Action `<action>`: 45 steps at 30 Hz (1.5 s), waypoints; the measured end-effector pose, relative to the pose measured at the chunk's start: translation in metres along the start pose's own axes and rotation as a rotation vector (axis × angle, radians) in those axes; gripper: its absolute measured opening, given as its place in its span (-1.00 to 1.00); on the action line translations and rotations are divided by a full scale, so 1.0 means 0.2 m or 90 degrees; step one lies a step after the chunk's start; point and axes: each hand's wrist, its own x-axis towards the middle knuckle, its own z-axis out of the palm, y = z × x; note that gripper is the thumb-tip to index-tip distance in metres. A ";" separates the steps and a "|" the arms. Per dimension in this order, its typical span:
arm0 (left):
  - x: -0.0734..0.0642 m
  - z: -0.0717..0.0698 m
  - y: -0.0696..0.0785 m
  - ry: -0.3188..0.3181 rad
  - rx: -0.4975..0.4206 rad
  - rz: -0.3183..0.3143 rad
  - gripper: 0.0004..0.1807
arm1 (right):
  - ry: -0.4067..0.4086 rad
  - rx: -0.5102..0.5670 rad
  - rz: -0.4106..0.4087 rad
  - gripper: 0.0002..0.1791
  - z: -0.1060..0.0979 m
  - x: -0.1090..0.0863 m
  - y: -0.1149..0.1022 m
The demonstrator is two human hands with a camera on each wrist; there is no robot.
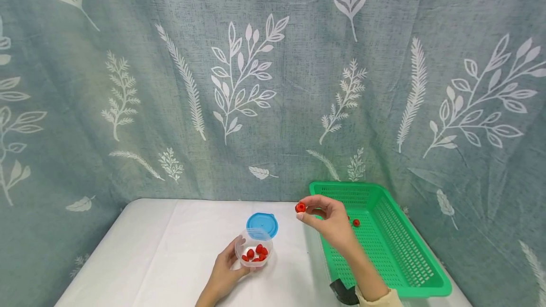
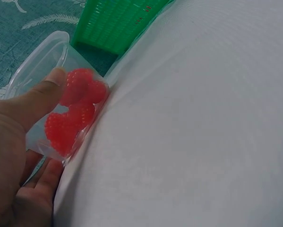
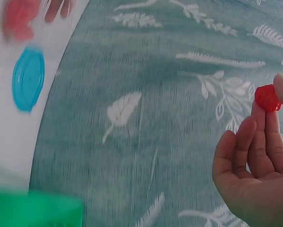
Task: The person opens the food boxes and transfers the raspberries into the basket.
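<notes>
A clear plastic tub (image 1: 254,248) holding several red raspberries (image 2: 62,131) stands on the white table, tilted a little. My left hand (image 1: 226,269) grips its side, with the thumb along the wall in the left wrist view. My right hand (image 1: 330,219) pinches one raspberry (image 1: 300,207) between thumb and fingertips, raised above the table near the left edge of the green basket (image 1: 396,245). In the right wrist view that raspberry (image 3: 268,98) sits at the tips of the fingers.
A blue lid (image 1: 262,224) lies on the table just behind the tub. Inside the green basket, a raspberry (image 1: 356,222) lies toward the back, with another partly hidden by my right hand. A leaf-patterned curtain (image 1: 239,108) hangs behind the table.
</notes>
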 end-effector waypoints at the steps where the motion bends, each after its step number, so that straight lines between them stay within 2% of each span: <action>1: 0.00 0.00 0.00 0.000 0.002 0.000 0.01 | -0.003 -0.004 0.005 -0.69 -0.03 0.00 0.00; 8: 0.00 0.00 0.00 -0.002 0.005 0.005 0.01 | -0.001 -0.033 0.010 -0.66 -0.20 -0.01 0.06; 16: 0.00 -0.02 0.01 -0.002 0.007 -0.001 0.02 | -0.018 -0.046 0.093 -0.56 -0.33 -0.05 0.11; 23: 0.00 -0.02 0.00 -0.005 -0.002 -0.005 0.02 | -0.030 -0.057 0.106 -0.51 -0.45 -0.04 0.17; 34: 0.00 0.00 -0.01 -0.001 0.007 -0.012 0.01 | 0.010 -0.223 0.104 -0.59 -0.63 0.02 0.28; 41: -0.01 0.00 0.00 -0.003 -0.005 0.000 0.01 | 0.002 -0.257 0.117 -0.59 -0.69 0.06 0.33; 45: -0.01 0.00 0.01 -0.004 -0.009 -0.013 0.02 | 0.002 -0.276 0.129 -0.57 -0.72 0.10 0.37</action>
